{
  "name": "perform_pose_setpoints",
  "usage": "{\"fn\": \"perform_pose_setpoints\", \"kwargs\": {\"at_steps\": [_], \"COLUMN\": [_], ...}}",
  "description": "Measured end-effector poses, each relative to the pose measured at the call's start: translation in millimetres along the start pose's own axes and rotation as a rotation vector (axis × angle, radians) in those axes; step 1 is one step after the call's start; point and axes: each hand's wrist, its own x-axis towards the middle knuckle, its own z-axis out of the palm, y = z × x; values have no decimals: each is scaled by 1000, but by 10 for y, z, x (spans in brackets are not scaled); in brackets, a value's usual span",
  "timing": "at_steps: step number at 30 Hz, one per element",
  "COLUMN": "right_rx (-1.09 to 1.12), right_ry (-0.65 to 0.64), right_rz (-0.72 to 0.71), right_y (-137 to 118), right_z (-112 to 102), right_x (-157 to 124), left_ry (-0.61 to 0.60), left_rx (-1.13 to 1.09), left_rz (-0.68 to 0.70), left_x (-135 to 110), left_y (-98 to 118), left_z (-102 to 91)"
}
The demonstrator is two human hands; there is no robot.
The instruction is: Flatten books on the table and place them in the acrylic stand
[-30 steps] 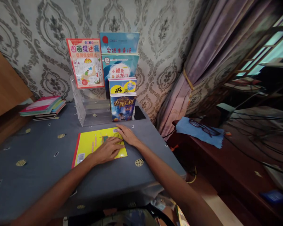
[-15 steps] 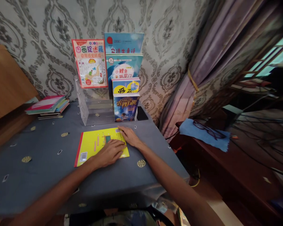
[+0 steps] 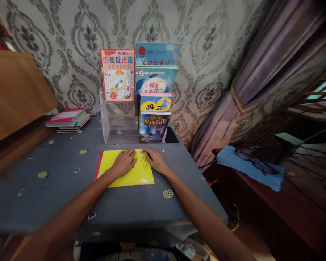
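A yellow book [image 3: 138, 174] with a red spine lies flat on the grey tablecloth [image 3: 57, 188]. My left hand [image 3: 123, 164] rests palm down on the book's middle, fingers stretched out. My right hand [image 3: 156, 160] lies flat on the book's upper right corner, fingers extended toward the far edge. Just behind the book stands a clear acrylic rack [image 3: 108, 125] holding several children's books, with a dark blue one [image 3: 154, 126] in the lowest tier and a red-framed one [image 3: 118, 75] at the upper left.
A stack of thin books [image 3: 67, 119] lies at the table's back left beside a wooden panel [image 3: 13, 90]. A black phone [image 3: 171, 135] lies right of the rack. Glasses [image 3: 251, 161] on a blue cloth [image 3: 250, 167] rest on a dark side surface to the right, near a curtain [image 3: 233, 94].
My left hand has slid up the yellow book from its lower right corner to the middle. The view has shifted, so everything sits further right in the frame.
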Motion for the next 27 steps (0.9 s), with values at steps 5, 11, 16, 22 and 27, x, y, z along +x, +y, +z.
{"fn": "perform_pose_setpoints", "kwargs": {"at_steps": [5, 11, 16, 22, 27], "right_rx": [-12, -9, -15, -113, -196], "right_ry": [1, 1, -1, -8, -109], "right_rz": [17, -4, -11, -43, -186], "right_y": [36, 41, 67, 13, -400], "right_z": [29, 25, 35, 39, 97], "right_x": [-9, -15, -20, -42, -84], "left_ry": [31, 63, 54, 99, 127], "left_rx": [6, 10, -121, -260, -279], "left_rz": [-85, -188, -186, -213, -208], "left_x": [-191, -511, -733, -799, -770], "left_y": [-269, -671, -1083, -1304, -1313], "left_z": [-81, -222, -337, -423, -365]}}
